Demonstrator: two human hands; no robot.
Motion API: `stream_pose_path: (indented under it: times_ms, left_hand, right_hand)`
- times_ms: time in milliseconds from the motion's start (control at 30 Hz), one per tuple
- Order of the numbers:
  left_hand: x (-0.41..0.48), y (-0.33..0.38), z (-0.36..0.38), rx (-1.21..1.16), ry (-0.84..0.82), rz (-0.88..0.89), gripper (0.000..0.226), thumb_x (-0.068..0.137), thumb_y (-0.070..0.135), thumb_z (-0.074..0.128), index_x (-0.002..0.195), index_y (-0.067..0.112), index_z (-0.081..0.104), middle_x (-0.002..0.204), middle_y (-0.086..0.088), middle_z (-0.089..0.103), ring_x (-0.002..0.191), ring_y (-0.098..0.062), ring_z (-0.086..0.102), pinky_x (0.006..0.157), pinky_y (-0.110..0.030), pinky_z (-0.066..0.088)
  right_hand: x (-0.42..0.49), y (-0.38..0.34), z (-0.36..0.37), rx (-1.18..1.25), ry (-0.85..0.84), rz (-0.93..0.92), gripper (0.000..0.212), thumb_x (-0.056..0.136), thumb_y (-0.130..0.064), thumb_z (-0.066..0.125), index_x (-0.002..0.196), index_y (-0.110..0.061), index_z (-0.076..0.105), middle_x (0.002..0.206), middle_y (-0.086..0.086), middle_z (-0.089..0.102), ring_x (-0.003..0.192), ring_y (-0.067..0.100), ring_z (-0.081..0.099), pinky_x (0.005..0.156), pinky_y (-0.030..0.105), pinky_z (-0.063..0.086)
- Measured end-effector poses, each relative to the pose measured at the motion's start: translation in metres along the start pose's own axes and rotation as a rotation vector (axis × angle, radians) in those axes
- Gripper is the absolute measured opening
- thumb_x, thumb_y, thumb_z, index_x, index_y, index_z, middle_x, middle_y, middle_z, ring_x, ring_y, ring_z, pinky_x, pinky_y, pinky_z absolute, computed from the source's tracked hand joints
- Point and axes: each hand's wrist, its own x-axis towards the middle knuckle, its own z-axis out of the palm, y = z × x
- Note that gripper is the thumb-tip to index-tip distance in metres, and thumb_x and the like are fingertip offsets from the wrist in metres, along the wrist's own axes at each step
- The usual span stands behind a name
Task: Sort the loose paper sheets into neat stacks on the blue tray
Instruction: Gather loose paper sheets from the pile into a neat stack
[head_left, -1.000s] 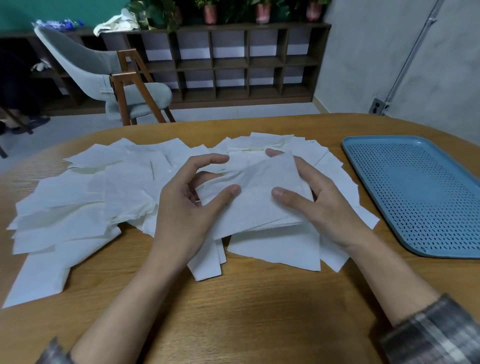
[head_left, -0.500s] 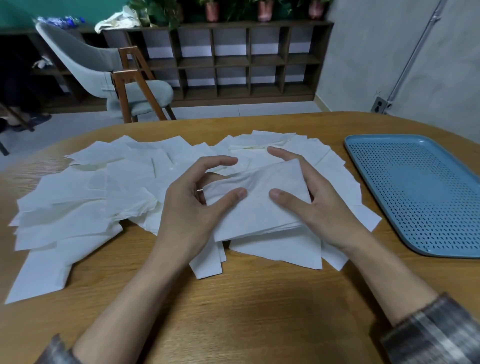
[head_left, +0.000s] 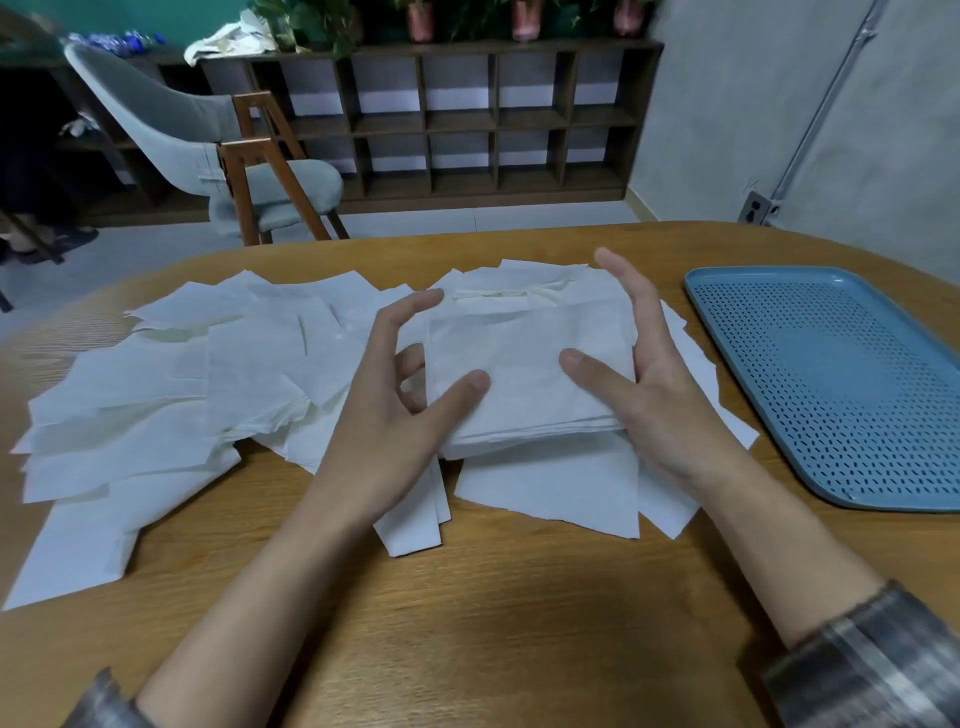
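Observation:
Many loose white paper sheets (head_left: 156, 395) lie spread over the left and middle of the wooden table (head_left: 493, 623). Between my hands is a small squared-up stack of sheets (head_left: 524, 374), held just above the pile. My left hand (head_left: 389, 410) grips its left edge, thumb on top and fingers curled beneath. My right hand (head_left: 649, 384) holds the right edge, thumb on top and fingers straight along the side. The blue perforated tray (head_left: 841, 384) sits to the right with nothing on it.
A grey chair with wooden legs (head_left: 249, 171) stands beyond the table's far edge. A dark wooden shelf unit (head_left: 467, 114) with potted plants on top lines the back wall. Bare table lies between me and the sheets.
The stack has turned from slanted to square-on and lifted slightly. My right hand's fingers have straightened along the stack's right side, and the hands moved a little to the right.

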Motion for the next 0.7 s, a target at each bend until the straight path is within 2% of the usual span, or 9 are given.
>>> stream_pose_path:
  times_ms: [133,200,300,367,467,533,567,633,700]
  left_hand:
    - [0.001,-0.005,-0.003,0.068,0.06,0.022,0.057,0.096,0.028,0.075,0.14,0.05,0.046,0.112,0.008,0.075,0.096,-0.021,0.076,0.084,-0.052,0.063]
    - [0.001,-0.007,-0.003,0.065,0.075,0.035,0.055,0.097,0.027,0.074,0.139,0.049,0.047,0.112,0.005,0.075,0.097,-0.023,0.076,0.083,-0.055,0.062]
    - [0.002,-0.011,-0.004,0.094,0.081,0.054,0.053,0.098,0.028,0.073,0.14,0.049,0.046,0.117,0.003,0.072,0.102,-0.023,0.074,0.083,-0.055,0.062]
    - [0.002,-0.012,-0.004,0.106,0.05,0.066,0.053,0.099,0.029,0.072,0.14,0.05,0.045,0.124,0.008,0.07,0.111,-0.023,0.071,0.087,-0.053,0.062]
    - [0.001,-0.013,0.001,0.126,-0.044,0.145,0.057,0.099,0.026,0.072,0.146,0.041,0.043,0.137,0.015,0.061,0.128,-0.015,0.063,0.1,-0.048,0.058]
    - [-0.001,-0.017,0.005,0.35,-0.032,0.332,0.063,0.095,0.026,0.078,0.149,0.031,0.045,0.155,0.008,0.043,0.149,-0.013,0.04,0.118,-0.037,0.043]
    - [-0.001,-0.018,0.007,0.451,-0.02,0.425,0.063,0.092,0.026,0.081,0.147,0.028,0.05,0.158,0.004,0.037,0.153,-0.014,0.033,0.121,-0.03,0.035]
    - [-0.002,-0.021,0.01,0.532,-0.071,0.526,0.051,0.09,0.027,0.084,0.135,0.026,0.061,0.148,0.004,0.045,0.145,-0.014,0.042,0.115,-0.024,0.037]
    - [-0.003,-0.027,0.011,0.582,-0.257,0.522,0.033,0.091,0.034,0.083,0.121,0.027,0.07,0.127,0.014,0.061,0.125,-0.006,0.058,0.101,-0.029,0.049]
  right_hand:
    - [-0.003,-0.006,-0.006,0.144,-0.126,0.018,0.074,0.092,-0.02,0.069,0.153,-0.049,0.038,0.139,-0.015,0.066,0.127,0.013,0.065,0.1,0.033,0.055]
    - [-0.005,-0.009,-0.009,0.17,-0.2,0.038,0.065,0.09,-0.024,0.071,0.149,-0.044,0.05,0.138,-0.011,0.065,0.129,0.016,0.062,0.099,0.034,0.055]
    - [-0.004,-0.008,-0.012,0.142,-0.254,0.053,0.043,0.086,-0.035,0.072,0.128,-0.039,0.074,0.14,-0.01,0.064,0.135,0.016,0.059,0.104,0.037,0.053]
    - [-0.003,-0.006,-0.012,0.043,-0.212,0.03,0.029,0.091,-0.029,0.077,0.119,-0.035,0.08,0.136,-0.012,0.069,0.134,0.008,0.059,0.107,0.032,0.049]
    - [0.0,-0.001,-0.013,-0.172,-0.062,-0.049,0.026,0.095,-0.013,0.076,0.118,-0.025,0.079,0.128,-0.014,0.074,0.13,0.002,0.061,0.109,0.022,0.043]
    - [0.002,0.004,-0.015,-0.247,0.036,-0.083,0.027,0.096,-0.006,0.074,0.118,-0.022,0.078,0.123,-0.016,0.076,0.126,0.0,0.063,0.106,0.015,0.043]
    - [0.003,0.005,-0.016,-0.267,0.078,-0.097,0.028,0.096,-0.004,0.073,0.118,-0.021,0.078,0.121,-0.017,0.076,0.125,-0.001,0.064,0.105,0.014,0.043]
    - [0.005,0.007,-0.018,-0.29,0.144,-0.115,0.028,0.096,-0.002,0.073,0.117,-0.02,0.078,0.119,-0.017,0.077,0.123,-0.002,0.064,0.104,0.012,0.042]
    - [0.006,0.008,-0.019,-0.296,0.181,-0.118,0.028,0.096,-0.002,0.072,0.116,-0.02,0.078,0.118,-0.017,0.077,0.122,-0.003,0.064,0.104,0.01,0.042]
